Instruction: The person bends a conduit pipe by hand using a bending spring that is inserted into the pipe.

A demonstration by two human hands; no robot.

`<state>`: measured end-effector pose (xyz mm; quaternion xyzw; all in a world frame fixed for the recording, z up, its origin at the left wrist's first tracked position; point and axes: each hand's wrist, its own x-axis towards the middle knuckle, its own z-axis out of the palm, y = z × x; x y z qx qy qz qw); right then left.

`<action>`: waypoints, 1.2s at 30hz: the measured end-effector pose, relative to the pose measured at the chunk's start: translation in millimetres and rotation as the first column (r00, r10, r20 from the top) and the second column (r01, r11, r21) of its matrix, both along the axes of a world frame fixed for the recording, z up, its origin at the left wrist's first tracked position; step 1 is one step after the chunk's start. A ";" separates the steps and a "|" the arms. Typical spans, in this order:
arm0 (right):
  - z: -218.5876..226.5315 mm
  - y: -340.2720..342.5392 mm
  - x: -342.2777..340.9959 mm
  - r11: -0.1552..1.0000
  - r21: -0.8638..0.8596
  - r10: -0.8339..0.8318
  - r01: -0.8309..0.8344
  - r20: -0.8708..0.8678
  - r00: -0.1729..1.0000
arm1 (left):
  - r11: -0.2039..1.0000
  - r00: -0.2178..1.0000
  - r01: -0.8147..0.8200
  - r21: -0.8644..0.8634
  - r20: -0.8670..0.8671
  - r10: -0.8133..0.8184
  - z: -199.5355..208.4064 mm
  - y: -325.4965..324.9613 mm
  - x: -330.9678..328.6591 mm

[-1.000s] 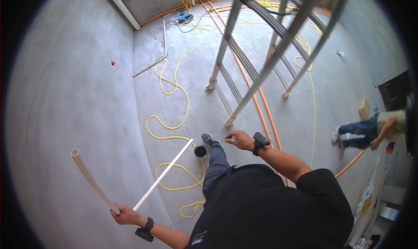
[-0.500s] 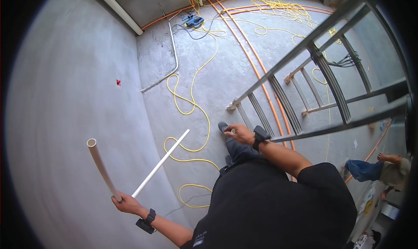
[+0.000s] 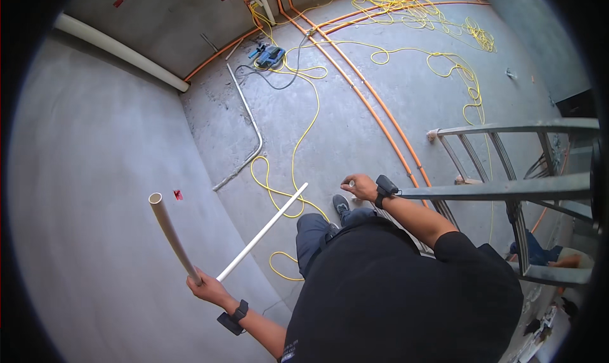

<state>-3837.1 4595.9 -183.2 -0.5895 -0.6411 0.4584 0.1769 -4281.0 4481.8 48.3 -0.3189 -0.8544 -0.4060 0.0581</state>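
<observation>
My left hand (image 3: 208, 289) is closed round two pale plastic pipes beside the left wall. One pipe (image 3: 171, 236) rises toward me with its round open end up; the other, a white pipe (image 3: 263, 231), slants away to the right over the floor. Whether the two join inside my grip is hidden. My right hand (image 3: 363, 187) is closed on a small white tubular piece (image 3: 352, 183), whose round end shows between thumb and fingers; its length is hidden. A metal ladder (image 3: 495, 190) stands close by my right wrist.
Orange conduits (image 3: 374, 103) run across the concrete floor. A yellow cable (image 3: 304, 135) winds in loops near my feet. A blue power tool (image 3: 269, 57) and a bent metal pipe (image 3: 250, 112) lie farther off. Another person's blue-clothed leg (image 3: 539, 252) shows behind the ladder.
My view has swung, so the ladder sits lower and farther right. My feet have shifted, and one leg shows more. Both hands keep hold of the same pieces.
</observation>
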 end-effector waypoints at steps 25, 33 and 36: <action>-19.6 600.5 -246.7 0.959 0.271 0.024 -0.078 0.197 0.980 | 0.770 0.651 0.633 -0.079 0.592 -0.475 -60.2 693.1 -134.6; -52.0 768.6 -276.6 0.957 -0.164 0.240 -0.240 -0.025 0.971 | 0.777 0.455 0.626 -0.064 0.840 -0.297 -106.4 929.5 -222.5; -36.9 822.7 -296.7 0.931 -0.224 0.288 -0.287 -0.028 0.957 | 0.749 0.485 0.655 -0.095 0.814 -0.321 -122.1 1023.0 -256.3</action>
